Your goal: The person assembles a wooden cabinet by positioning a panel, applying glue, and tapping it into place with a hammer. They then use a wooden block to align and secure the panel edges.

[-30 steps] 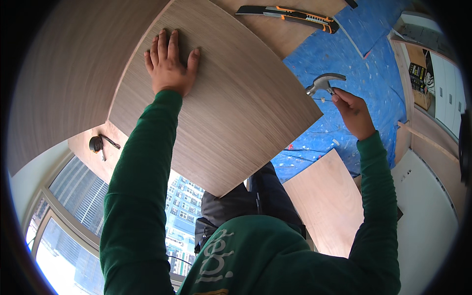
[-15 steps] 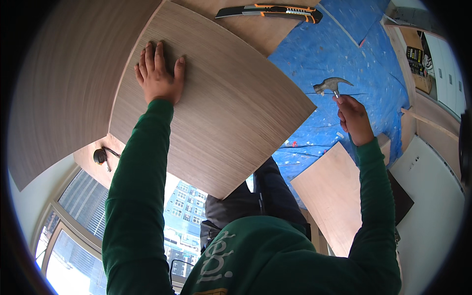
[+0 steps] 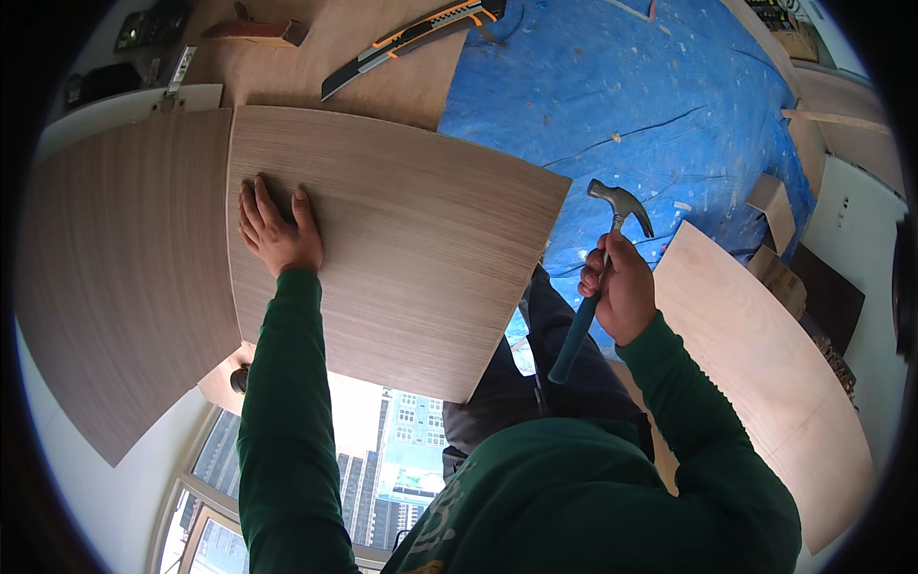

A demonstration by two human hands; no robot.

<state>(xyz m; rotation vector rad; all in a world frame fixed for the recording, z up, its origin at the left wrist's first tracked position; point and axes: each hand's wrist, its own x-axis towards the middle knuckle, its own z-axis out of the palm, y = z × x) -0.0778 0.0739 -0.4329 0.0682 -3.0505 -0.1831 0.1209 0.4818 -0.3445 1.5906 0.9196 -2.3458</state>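
Note:
My left hand (image 3: pixel 278 228) lies flat on a brown wood-grain panel (image 3: pixel 411 249), fingers spread, close to its left edge. That edge meets a second wood-grain panel (image 3: pixel 134 258) standing on the left. In my right hand (image 3: pixel 620 287) is a claw hammer (image 3: pixel 574 340), gripped partway up its dark blue handle. The steel head points away from me, to the right of the panel's right corner and apart from it.
Beyond the panel lie a large orange and black utility knife (image 3: pixel 406 43) and a reddish wooden hand plane (image 3: pixel 256 32). Blue sheeting (image 3: pixel 612 105) covers the floor. A pale plywood sheet (image 3: pixel 755 354) is at right. Windows (image 3: pixel 215 536) are at lower left.
My right hand has brought the hammer nearer and left, and its handle now shows. My left hand stays flat on the panel. The whole view has turned.

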